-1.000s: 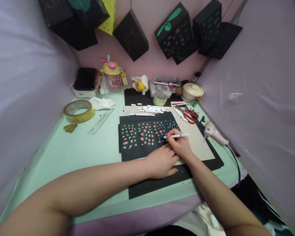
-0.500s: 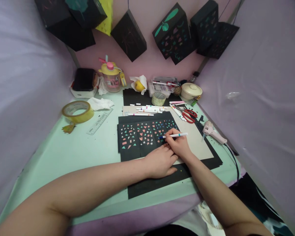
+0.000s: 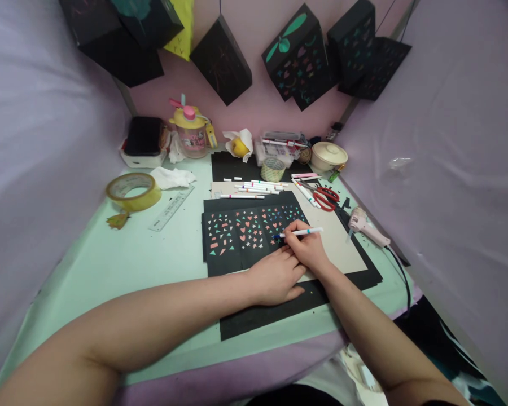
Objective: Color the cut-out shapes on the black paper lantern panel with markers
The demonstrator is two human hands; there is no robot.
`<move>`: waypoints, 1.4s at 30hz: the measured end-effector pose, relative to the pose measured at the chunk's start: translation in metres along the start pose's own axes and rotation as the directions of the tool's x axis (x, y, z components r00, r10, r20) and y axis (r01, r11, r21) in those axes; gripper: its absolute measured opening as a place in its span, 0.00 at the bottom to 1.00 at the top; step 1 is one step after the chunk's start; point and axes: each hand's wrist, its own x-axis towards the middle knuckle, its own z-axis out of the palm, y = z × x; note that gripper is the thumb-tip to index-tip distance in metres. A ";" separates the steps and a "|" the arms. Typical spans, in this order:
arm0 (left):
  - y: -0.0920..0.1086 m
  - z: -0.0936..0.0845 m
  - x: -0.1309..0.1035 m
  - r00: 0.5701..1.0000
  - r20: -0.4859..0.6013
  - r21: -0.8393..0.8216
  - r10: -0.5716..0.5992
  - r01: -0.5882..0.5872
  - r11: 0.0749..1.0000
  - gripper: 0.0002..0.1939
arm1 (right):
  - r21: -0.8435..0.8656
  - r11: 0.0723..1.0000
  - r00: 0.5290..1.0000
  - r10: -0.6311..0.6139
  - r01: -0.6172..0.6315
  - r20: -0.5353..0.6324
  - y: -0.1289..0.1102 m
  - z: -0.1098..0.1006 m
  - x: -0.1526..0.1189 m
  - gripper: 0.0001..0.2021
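Note:
My right hand (image 3: 307, 245) grips a white marker (image 3: 305, 232) with a blue band, its dark blue tip on the right part of a black sheet (image 3: 237, 260). Small coloured triangles, hearts and stars cover that sheet in columns. My left hand (image 3: 275, 277) lies flat with its fingers spread, palm down at the sheet's lower right, its fingertips beside my right hand. More white markers (image 3: 258, 190) lie in a loose pile behind the sheet. Beneath are a beige board (image 3: 342, 248) and larger black paper (image 3: 254, 324).
Yellow tape (image 3: 133, 192) and a clear ruler (image 3: 171, 210) lie left. Red scissors (image 3: 325, 198) and a glue gun (image 3: 366, 227) with a cord lie right. A bottle (image 3: 191, 135), a tape roll (image 3: 273, 169) and a lidded bowl (image 3: 329, 155) stand behind. Black boxes (image 3: 222, 62) hang above.

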 end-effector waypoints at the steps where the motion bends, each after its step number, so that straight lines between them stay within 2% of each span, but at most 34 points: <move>1: 0.000 0.000 0.000 1.000 0.001 0.000 -0.002 0.002 1.000 0.19 | -0.001 1.000 1.000 0.003 -0.003 0.000 0.000 0.000 0.000 0.05; 9: 0.000 0.001 0.000 1.000 0.004 -0.005 -0.001 0.001 1.000 0.20 | 0.016 1.000 1.000 0.004 -0.004 -0.010 -0.001 0.001 0.000 0.05; 22: 0.000 0.001 0.000 1.000 0.005 -0.012 -0.006 0.007 1.000 0.21 | 0.015 1.000 0.996 0.029 -0.028 -0.088 0.000 0.001 0.000 0.06; 37: 0.000 0.001 -0.001 1.000 -0.001 0.007 0.002 -0.002 1.000 0.20 | 0.008 1.000 1.000 0.020 -0.020 -0.015 -0.001 0.001 0.000 0.04; 42: 0.000 0.002 -0.001 1.000 0.004 -0.004 0.000 0.000 1.000 0.20 | -0.011 1.000 0.999 0.017 -0.018 -0.044 0.000 0.001 0.000 0.05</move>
